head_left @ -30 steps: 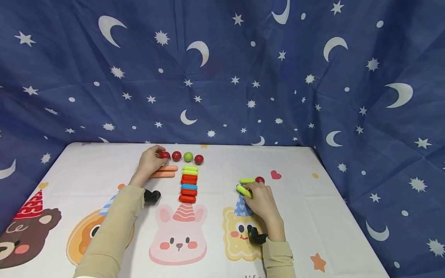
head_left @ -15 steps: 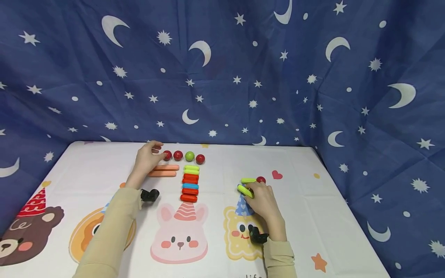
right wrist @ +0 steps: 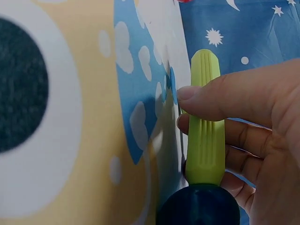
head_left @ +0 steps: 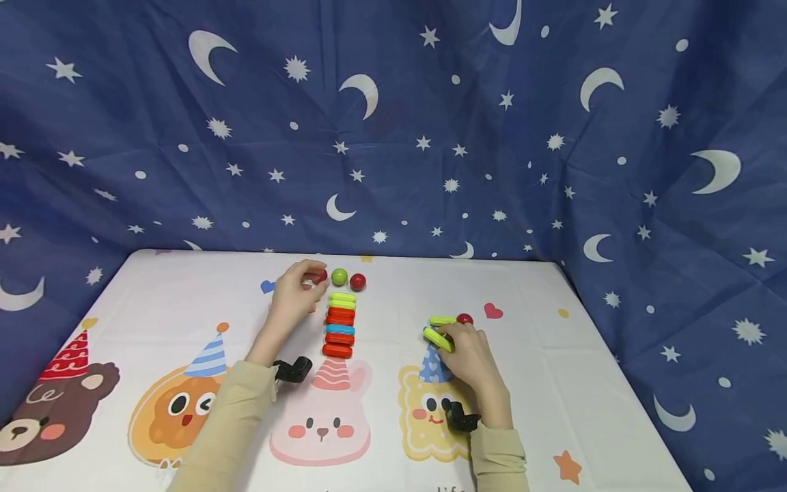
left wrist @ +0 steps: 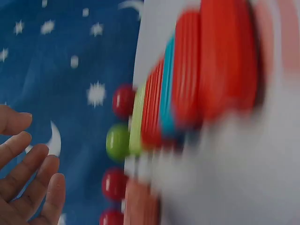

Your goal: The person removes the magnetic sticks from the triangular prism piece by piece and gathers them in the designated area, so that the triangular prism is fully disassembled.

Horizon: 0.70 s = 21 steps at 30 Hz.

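My left hand (head_left: 297,294) hovers over the orange sticks (left wrist: 140,201), fingers spread apart and holding nothing. Beside its fingertips runs a row of balls, with a green ball (head_left: 339,277) and a red ball (head_left: 358,282) to the right; the hand partly hides the others. A column of short ribbed sticks (head_left: 341,329) in yellow-green, red and blue lies just right of it. My right hand (head_left: 470,352) pinches a yellow-green ribbed stick (right wrist: 206,140) between thumb and fingers. At that stick's lower end a dark blue round thing (right wrist: 199,206) shows in the right wrist view.
Just beyond the right hand lie another yellow-green stick (head_left: 442,320) and a red ball (head_left: 465,319), end to end. The white tablecloth (head_left: 584,383) carries printed cartoon figures. A blue star-and-moon curtain (head_left: 393,171) rises behind the table's far edge.
The left hand has left the leftmost red ball and shifted right, over the orange sticks. The right hand keeps its pinch on the yellow-green stick in about the same place.
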Tool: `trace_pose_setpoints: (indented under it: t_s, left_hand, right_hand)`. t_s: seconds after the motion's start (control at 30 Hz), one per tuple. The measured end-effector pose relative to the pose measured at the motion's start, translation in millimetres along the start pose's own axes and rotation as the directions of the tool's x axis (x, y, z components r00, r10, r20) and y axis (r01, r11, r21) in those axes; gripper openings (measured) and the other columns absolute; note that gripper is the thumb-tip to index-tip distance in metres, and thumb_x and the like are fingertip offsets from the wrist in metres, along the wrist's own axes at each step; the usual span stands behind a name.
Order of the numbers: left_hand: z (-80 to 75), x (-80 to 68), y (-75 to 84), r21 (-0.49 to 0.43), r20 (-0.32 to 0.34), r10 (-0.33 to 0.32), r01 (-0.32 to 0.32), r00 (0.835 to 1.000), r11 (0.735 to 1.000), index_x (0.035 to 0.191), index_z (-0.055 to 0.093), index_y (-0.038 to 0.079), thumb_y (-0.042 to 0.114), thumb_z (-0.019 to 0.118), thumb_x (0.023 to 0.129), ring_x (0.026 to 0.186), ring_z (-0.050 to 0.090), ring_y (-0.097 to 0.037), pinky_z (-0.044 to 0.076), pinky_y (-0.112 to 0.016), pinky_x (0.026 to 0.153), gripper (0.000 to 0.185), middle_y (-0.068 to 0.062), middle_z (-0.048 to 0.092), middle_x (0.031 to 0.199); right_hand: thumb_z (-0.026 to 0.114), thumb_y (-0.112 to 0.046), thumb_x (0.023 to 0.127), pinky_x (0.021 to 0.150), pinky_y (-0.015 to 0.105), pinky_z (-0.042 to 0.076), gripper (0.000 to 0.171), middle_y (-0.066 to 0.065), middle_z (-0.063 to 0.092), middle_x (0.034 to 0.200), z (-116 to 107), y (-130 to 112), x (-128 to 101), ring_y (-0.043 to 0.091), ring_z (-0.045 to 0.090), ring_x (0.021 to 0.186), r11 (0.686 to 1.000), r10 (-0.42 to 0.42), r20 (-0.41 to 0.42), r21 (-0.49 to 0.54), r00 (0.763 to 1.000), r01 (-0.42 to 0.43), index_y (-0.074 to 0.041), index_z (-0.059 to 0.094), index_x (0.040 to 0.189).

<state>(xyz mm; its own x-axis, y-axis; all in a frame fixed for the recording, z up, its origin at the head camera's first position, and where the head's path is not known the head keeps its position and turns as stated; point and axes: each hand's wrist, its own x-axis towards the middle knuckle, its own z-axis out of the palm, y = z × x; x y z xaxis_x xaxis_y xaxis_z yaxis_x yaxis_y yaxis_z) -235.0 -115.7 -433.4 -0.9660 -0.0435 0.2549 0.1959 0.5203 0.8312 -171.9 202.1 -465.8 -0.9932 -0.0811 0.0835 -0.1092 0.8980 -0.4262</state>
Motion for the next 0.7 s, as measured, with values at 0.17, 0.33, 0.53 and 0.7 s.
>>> trace_pose_setpoints:
  t_s: [0.17, 0.33, 0.53, 0.7]
  left_hand:
    - [36.0, -18.5, 23.3, -0.075, 0.07, 0.066, -0.061, 0.995, 0.995, 0.115, 0.064, 0.003, 0.007, 0.07, 0.083, 0.103, 0.062, -0.029, 0.053, -0.045, 0.086, 0.033, -0.015, 0.066, 0.112]
    - [74.3, -36.2, 43.8, -0.149, 0.136, 0.108, -0.088, 0.985, 0.985, 0.112, 0.066, 0.006, 0.007, 0.072, 0.082, 0.099, 0.064, -0.026, 0.054, -0.042, 0.083, 0.03, -0.011, 0.067, 0.108]
    - [115.3, -53.3, 56.3, -0.193, 0.243, 0.105, -0.058, 0.964, 0.979, 0.113, 0.065, 0.008, 0.008, 0.071, 0.082, 0.1, 0.065, -0.025, 0.055, -0.039, 0.085, 0.031, -0.01, 0.066, 0.111]
    - [144.6, -60.4, 57.7, -0.207, 0.32, 0.077, -0.009, 0.944, 0.978, 0.114, 0.064, 0.006, 0.008, 0.071, 0.081, 0.098, 0.065, -0.028, 0.055, -0.037, 0.084, 0.034, -0.013, 0.065, 0.112]
  right_hand:
    - [0.075, -0.011, 0.078, 0.083, 0.033, 0.037, 0.032, 0.006, 0.069, 0.112, -2.8, 3.2, -1.5, 0.022, 0.055, 0.096, 1.0, 0.003, 0.002, 0.009, 1.0, -0.003, -0.012, 0.069, 0.11]
    - [0.076, -0.011, 0.076, 0.08, 0.032, 0.035, 0.032, 0.004, 0.069, 0.102, -5.4, 6.2, -2.3, 0.019, 0.053, 0.09, 1.0, -0.013, 0.002, 0.017, 1.0, 0.013, -0.012, 0.069, 0.107]
    - [0.075, -0.008, 0.075, 0.081, 0.033, 0.034, 0.034, 0.001, 0.066, 0.094, -10.9, 11.7, -2.1, 0.018, 0.05, 0.088, 0.996, -0.013, 0.035, 0.089, 0.999, 0.01, -0.014, 0.069, 0.108]
    - [0.073, -0.004, 0.074, 0.081, 0.034, 0.032, 0.037, 0.001, 0.065, 0.092, -13.9, 16.1, -3.0, 0.018, 0.051, 0.089, 0.988, -0.026, 0.058, 0.152, 0.998, 0.017, -0.014, 0.069, 0.108]
